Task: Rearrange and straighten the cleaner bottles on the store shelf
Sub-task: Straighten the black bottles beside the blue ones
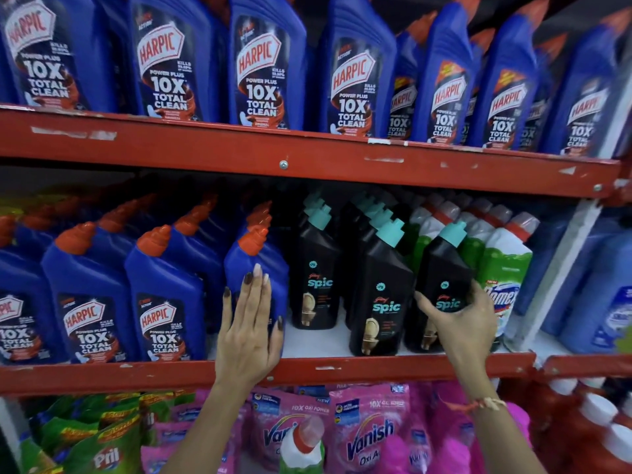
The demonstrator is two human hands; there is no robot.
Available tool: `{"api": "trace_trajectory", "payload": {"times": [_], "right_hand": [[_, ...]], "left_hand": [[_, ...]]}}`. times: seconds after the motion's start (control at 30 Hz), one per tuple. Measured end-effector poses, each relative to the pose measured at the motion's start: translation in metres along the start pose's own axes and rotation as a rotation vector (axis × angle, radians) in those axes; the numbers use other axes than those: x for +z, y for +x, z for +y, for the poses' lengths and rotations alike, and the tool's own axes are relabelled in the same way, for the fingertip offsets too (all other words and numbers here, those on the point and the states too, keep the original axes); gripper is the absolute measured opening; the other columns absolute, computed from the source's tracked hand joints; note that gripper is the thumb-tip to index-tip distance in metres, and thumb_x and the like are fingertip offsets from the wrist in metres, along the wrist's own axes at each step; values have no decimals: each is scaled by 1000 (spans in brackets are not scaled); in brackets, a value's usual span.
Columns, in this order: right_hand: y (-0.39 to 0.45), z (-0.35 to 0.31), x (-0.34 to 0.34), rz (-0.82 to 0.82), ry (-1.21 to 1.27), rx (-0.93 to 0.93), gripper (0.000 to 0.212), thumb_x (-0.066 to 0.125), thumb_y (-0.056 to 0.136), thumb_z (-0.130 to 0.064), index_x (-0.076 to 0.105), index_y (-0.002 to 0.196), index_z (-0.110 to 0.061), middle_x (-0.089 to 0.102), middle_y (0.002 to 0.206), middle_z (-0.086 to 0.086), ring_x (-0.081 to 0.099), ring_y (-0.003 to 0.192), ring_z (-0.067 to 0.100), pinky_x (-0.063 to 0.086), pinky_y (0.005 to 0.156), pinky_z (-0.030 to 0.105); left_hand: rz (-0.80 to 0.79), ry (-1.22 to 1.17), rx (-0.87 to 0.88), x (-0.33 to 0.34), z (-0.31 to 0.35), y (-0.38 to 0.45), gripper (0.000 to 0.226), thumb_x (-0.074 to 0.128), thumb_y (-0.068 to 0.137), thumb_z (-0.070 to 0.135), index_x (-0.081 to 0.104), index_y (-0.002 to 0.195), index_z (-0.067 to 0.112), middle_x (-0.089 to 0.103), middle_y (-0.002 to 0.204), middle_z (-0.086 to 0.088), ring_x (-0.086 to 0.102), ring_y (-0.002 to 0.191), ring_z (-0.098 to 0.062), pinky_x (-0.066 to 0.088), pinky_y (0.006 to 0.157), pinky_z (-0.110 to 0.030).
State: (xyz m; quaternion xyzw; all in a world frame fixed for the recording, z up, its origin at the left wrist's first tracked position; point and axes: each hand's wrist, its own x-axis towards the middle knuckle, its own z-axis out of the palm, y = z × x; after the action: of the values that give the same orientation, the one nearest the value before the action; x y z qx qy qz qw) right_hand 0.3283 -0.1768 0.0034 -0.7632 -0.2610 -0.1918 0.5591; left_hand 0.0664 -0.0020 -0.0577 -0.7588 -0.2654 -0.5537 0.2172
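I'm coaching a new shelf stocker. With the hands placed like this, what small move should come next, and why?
Probably the right hand should stand its black bottle upright, in line with the black bottle beside it. The held one tilts and stands in front of the green bottles. The left hand only rests flat on a blue bottle.

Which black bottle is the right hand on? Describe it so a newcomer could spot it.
Start at the middle red metal shelf, where blue red-capped Harpic bottles give way to black teal-capped Spic bottles. The one meant is the rightmost front black Spic bottle, against the green-and-white red-capped bottles. Only it tilts left, with the right hand gripping its label.
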Motion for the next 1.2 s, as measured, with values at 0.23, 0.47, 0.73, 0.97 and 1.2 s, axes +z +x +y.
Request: {"api": "trace_trajectory", "payload": {"times": [0.23, 0.47, 0.73, 0.97, 1.2], "right_hand": [[-13, -22, -15, 269, 66, -2, 92, 86, 51, -53, 55, 128, -12, 61, 121, 14, 57, 114, 34, 49, 93, 48], [-43, -98, -16, -35, 332, -38, 129, 59, 32, -97, 53, 131, -15, 62, 118, -13, 62, 106, 12, 52, 88, 22], [-113, -138, 44, 32, 260, -92, 96, 86, 49, -62, 55, 129, -17, 60, 116, -3, 62, 107, 18, 51, 90, 36], [-124, -114, 80, 53, 192, -122, 95, 86, 53, -58, 54, 129, -11, 61, 117, 5, 60, 109, 23, 31, 91, 16], [-122, -109, 88, 96, 117, -143, 96, 82, 55, -65, 54, 128, -10, 61, 115, 5, 61, 106, 25, 39, 88, 27]], "left_hand": [[8, 3, 2, 2, 0, -1, 61, 22, 109, 35, 11, 159, 3, 6, 169, -11, 9, 157, -23, 5, 129, -43], [18, -15, 5, 3, 0, -1, 60, 24, 108, 33, 12, 159, 3, 7, 168, -12, 10, 157, -25, 6, 129, -43], [22, -45, 4, -3, -1, -1, 66, 33, 99, 20, 10, 160, 6, 5, 169, -9, 10, 157, -22, 5, 129, -42], [48, -16, 3, -1, 0, -1, 68, 36, 97, 18, 12, 159, 3, 4, 169, -9, 9, 157, -22, 6, 129, -42], [44, 18, -15, -1, 2, -1, 62, 37, 97, 19, 21, 153, -4, 3, 169, -8, 8, 157, -21, 6, 129, -42]]}}
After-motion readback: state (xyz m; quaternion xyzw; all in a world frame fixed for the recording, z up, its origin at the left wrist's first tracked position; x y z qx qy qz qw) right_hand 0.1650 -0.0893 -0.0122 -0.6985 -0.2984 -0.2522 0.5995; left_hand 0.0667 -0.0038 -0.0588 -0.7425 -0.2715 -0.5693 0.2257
